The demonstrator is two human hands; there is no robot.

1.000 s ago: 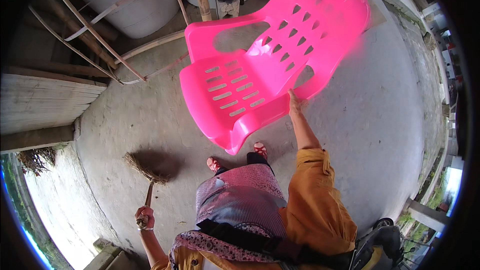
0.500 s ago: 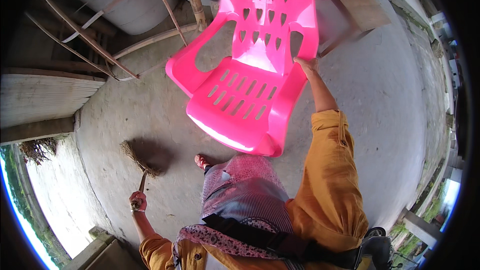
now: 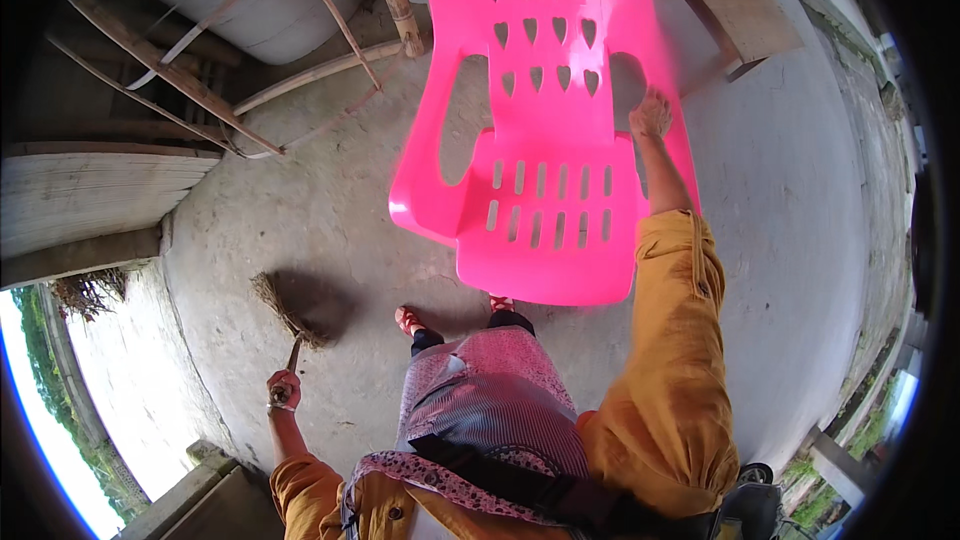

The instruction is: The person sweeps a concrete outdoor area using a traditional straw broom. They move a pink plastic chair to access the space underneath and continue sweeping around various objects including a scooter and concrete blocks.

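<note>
A bright pink plastic armchair (image 3: 550, 260) with heart-shaped holes in its back and slots in its seat stands in front of me. My right hand (image 3: 652, 115) is closed on the chair's right armrest, with its fingers over the inner edge. Down at the left, my left hand (image 3: 284, 390) grips the short handle of a straw broom (image 3: 277, 306). The broom's brush end points away from me, near its dark shadow on the concrete. The top of the chair's back is cut off by the picture's edge.
My feet in red sandals (image 3: 408, 320) stand on the concrete floor (image 3: 330, 190). Bamboo poles (image 3: 165, 65) lean at the far left, beside large grey containers (image 3: 270, 0). A wooden table (image 3: 735, 5) is behind the chair at the right. Dry twigs (image 3: 90, 290) lie by the left edge.
The pink chair has shifted right and turned more squarely toward me, with my right hand moving along on its armrest. My second foot has come into view. My left hand still holds the broom.
</note>
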